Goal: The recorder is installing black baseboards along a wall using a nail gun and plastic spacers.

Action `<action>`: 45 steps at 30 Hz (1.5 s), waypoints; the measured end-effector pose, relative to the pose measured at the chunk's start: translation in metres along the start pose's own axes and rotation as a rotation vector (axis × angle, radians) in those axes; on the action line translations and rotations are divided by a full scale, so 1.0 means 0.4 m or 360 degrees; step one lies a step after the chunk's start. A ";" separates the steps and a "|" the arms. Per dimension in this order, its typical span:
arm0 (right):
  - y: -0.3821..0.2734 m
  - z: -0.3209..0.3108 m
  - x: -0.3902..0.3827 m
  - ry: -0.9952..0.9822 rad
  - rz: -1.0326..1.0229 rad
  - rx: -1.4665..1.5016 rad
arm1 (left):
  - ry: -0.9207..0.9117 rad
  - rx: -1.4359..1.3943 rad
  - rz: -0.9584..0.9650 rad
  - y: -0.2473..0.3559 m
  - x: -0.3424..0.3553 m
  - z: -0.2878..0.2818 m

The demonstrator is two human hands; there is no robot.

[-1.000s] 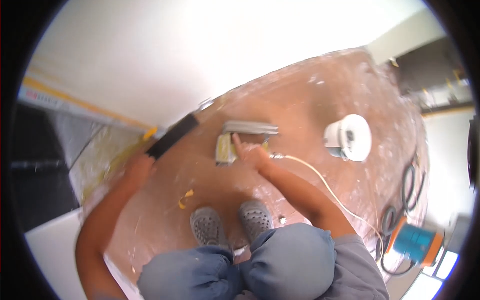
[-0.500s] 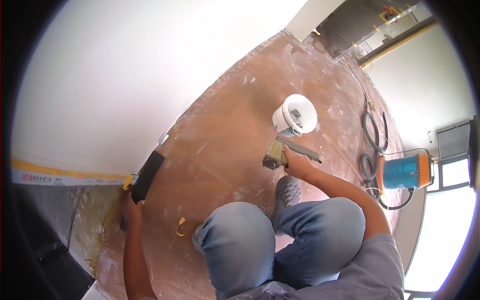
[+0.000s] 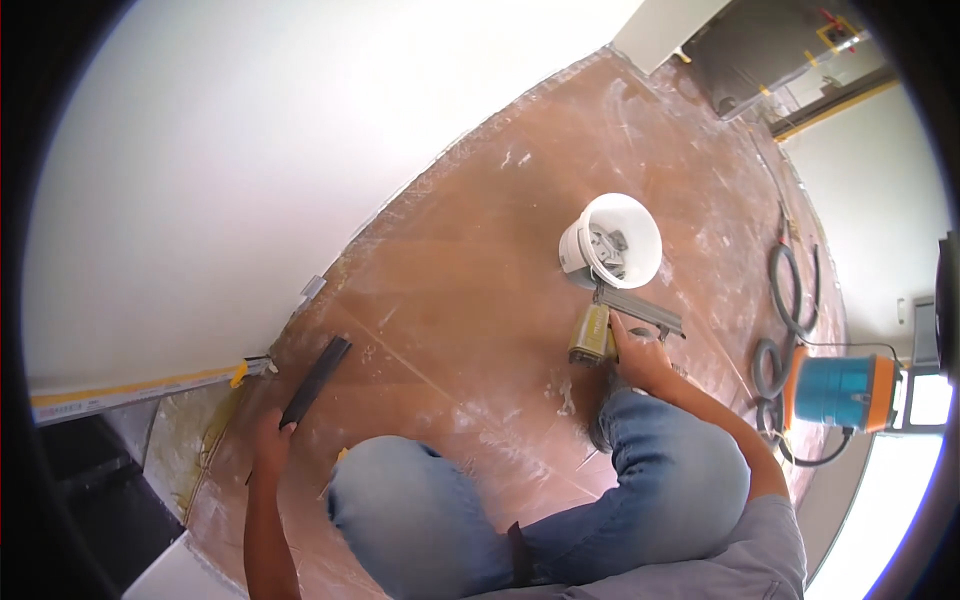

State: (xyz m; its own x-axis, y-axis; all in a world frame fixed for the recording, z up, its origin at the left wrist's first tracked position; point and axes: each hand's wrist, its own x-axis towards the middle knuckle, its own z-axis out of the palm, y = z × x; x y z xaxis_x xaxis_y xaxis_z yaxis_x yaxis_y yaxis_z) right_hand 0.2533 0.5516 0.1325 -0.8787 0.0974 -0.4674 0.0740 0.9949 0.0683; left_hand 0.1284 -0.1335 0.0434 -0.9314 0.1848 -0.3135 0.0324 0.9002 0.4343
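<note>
My left hand is closed around the lower end of a short black skirting strip, which slants up and right over the floor, clear of the wall. In my right hand is a nail gun with a yellowish-green body and a long grey magazine, gripped by its handle. A white bucket holding several grey pieces stands just beyond the nail gun. At the foot of the wall sits a small light-grey piece.
The white wall runs along the left, ending at a corner with yellow tape. A blue and orange vacuum with a coiled grey hose stands at right. Dusty brown sheeting covers the floor.
My left hand has drawn the black strip away from the wall corner and tilted it. The nail gun has moved slightly right and nearer. My knees have spread apart.
</note>
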 end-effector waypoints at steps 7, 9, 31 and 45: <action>0.094 0.045 0.101 0.0176 -0.0311 0.0320 | -0.0321 0.0408 0.0045 0.320 0.068 -0.048; 0.150 0.037 0.151 0.0288 -0.0385 0.0245 | -0.0173 0.0537 0.0160 0.415 0.088 -0.063; 0.801 0.207 0.443 0.0396 0.0175 0.0314 | -0.0757 0.0474 -0.0102 1.123 0.158 -0.172; 0.762 -0.193 0.498 0.1586 -0.0250 0.0962 | -0.1157 0.0288 0.0061 1.250 0.411 0.136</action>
State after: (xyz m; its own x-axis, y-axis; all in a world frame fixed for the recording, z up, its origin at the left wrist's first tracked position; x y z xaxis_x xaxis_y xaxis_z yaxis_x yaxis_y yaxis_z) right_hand 0.0646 0.8723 0.1282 -0.8590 0.1764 0.4806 -0.0915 0.8707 -0.4832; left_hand 0.0112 0.3686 0.1631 -0.4564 0.3749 -0.8069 0.1777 0.9270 0.3302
